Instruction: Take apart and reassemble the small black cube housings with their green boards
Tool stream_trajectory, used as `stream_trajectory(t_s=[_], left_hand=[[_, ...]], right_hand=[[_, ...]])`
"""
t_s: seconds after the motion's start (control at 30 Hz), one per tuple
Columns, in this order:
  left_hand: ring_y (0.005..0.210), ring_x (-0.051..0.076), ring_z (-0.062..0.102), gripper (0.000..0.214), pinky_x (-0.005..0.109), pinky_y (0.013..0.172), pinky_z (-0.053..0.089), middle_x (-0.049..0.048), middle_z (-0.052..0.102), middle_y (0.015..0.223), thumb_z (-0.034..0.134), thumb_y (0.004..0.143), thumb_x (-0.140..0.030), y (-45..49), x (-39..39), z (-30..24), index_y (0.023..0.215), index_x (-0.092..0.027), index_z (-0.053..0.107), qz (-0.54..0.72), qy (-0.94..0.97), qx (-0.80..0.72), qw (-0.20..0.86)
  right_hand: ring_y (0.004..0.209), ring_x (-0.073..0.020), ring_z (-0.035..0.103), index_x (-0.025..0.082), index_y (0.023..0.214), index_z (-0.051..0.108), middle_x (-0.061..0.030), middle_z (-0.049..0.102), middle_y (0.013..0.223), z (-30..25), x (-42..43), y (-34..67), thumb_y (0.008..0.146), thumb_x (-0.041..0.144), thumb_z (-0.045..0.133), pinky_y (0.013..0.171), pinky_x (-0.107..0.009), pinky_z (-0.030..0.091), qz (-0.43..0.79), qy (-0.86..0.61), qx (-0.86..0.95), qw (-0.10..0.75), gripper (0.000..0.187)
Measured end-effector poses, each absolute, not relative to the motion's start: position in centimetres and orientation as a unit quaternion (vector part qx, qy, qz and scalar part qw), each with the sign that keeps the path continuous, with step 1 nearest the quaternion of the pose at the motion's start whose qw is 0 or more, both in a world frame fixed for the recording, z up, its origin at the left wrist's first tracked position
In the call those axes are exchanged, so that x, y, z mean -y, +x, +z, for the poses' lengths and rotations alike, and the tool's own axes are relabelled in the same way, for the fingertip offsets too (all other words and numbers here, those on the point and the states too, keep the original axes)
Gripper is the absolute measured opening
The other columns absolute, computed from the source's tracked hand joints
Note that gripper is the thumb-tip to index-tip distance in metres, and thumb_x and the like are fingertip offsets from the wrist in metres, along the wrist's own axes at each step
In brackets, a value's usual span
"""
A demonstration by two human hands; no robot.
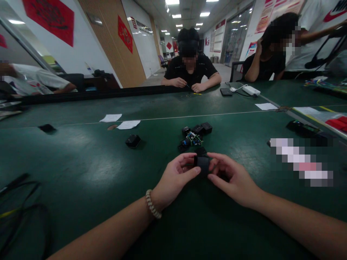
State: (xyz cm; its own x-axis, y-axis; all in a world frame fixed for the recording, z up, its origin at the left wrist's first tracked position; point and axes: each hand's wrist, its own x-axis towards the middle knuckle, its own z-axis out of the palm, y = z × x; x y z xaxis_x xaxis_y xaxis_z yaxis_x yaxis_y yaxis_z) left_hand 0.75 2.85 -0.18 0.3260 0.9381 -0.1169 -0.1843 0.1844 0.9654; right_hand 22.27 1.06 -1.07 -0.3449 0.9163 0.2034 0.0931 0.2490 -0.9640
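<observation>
Both of my hands hold one small black plastic box (202, 164) just above the green table (81, 155). My left hand (176, 177), with a bead bracelet at the wrist, pinches its left side with thumb and fingers. My right hand (233, 178) grips its right side, fingers curled. Just beyond the box lies a cluster of black housings (202, 129) and a small green circuit board (193, 138). Another black housing (132, 140) sits alone to the left.
A person in black (191, 68) works across the table, others sit at the far right and far left. White paper slips (119, 121), a phone (226, 91), a white power strip (251, 90) and black parts (300, 127) lie about. Dark cables (18, 202) lie at the near left.
</observation>
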Motion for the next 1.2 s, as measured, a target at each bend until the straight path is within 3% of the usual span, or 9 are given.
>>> stream_trajectory(t_s=[0.47, 0.83, 1.2], left_hand=[[0.101, 0.022, 0.068, 0.038, 0.035, 0.084, 0.056, 0.0123, 0.072, 0.121, 0.083, 0.084, -0.026, 1.00, -2.82, 0.24, 0.118, -0.015, 0.071, 0.440, 0.418, -0.398, 0.688], [0.098, 0.020, 0.068, 0.041, 0.034, 0.081, 0.056, 0.0088, 0.072, 0.114, 0.083, 0.084, -0.028, 0.74, -2.89, -0.05, 0.120, -0.018, 0.068, 0.432, 0.447, -0.390, 0.679], [0.110, 0.022, 0.068, 0.042, 0.041, 0.101, 0.051, 0.0066, 0.075, 0.113, 0.084, 0.081, -0.015, 0.67, -2.62, 0.41, 0.119, -0.020, 0.067, 0.426, 0.493, -0.359, 0.668]], right_hand=[[0.082, -0.0179, 0.068, 0.025, 0.137, 0.049, -0.0050, 0.063, 0.106, -0.80, -0.95, 22.25, 0.089, 0.025, 0.067, 0.074, -0.038, 0.059, 0.489, -0.396, 0.658, 0.413, 0.051], [0.088, -0.0200, 0.069, 0.023, 0.139, 0.049, -0.0084, 0.067, 0.110, -0.85, -0.91, 22.38, 0.092, 0.030, 0.065, 0.079, -0.041, 0.059, 0.494, -0.418, 0.653, 0.393, 0.050], [0.087, -0.0205, 0.070, 0.023, 0.139, 0.053, -0.0099, 0.069, 0.115, -0.60, -0.94, 22.39, 0.094, 0.031, 0.064, 0.075, -0.040, 0.060, 0.487, -0.424, 0.658, 0.388, 0.047]])
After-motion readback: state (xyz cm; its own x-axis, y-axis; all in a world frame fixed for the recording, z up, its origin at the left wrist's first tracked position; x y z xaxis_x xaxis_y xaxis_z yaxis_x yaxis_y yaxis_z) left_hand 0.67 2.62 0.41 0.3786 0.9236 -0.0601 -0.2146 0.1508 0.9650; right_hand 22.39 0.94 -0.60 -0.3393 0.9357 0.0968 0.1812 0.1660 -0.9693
